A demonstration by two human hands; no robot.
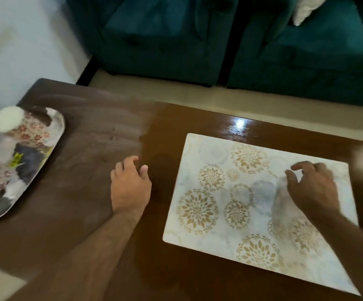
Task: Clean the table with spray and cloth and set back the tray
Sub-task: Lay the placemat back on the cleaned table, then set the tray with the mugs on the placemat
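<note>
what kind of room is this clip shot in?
Likely a home living room: a low glossy brown wooden table stands before a teal upholstered sofa, with a floral-patterned white placemat and a tray of floral cups on it.

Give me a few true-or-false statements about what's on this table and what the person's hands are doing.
1. The left hand rests on the bare wood of the table. True.
2. The right hand grips a spray bottle. False: it holds nothing and hovers or rests on the patterned placemat.
3. The tray sits at the table's left edge with flowered cups on it. True.
4. The placemat lies under the tray. False: they are apart, the placemat on the table's right side.
5. A red sofa stands behind the table. False: the sofa is teal.
</note>
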